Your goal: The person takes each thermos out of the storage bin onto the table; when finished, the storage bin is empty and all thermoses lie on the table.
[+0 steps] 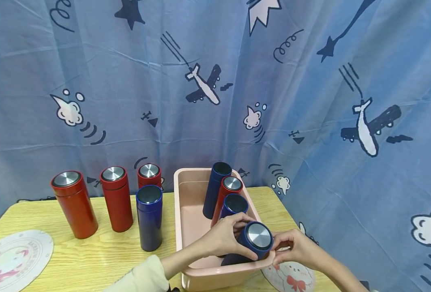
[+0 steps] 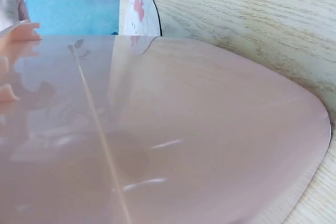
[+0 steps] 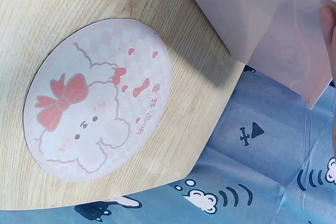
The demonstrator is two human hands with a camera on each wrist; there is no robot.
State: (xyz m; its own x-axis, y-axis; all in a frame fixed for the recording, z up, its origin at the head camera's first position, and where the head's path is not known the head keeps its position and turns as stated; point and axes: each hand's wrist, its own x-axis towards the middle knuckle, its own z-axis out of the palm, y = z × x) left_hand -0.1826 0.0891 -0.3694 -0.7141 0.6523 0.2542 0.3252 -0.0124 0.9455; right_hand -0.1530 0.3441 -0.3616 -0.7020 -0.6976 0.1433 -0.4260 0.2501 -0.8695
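A blue curtain (image 1: 215, 121) hangs behind a wooden table (image 1: 109, 251). A pink tub (image 1: 211, 280) sits on the table. At the tub's near right corner is a dark blue bottle (image 1: 256, 240) with a silver lid. The left hand (image 1: 225, 237) is curled round the bottle. The right hand (image 1: 296, 247) has bent fingers, pinching the tub's rim.
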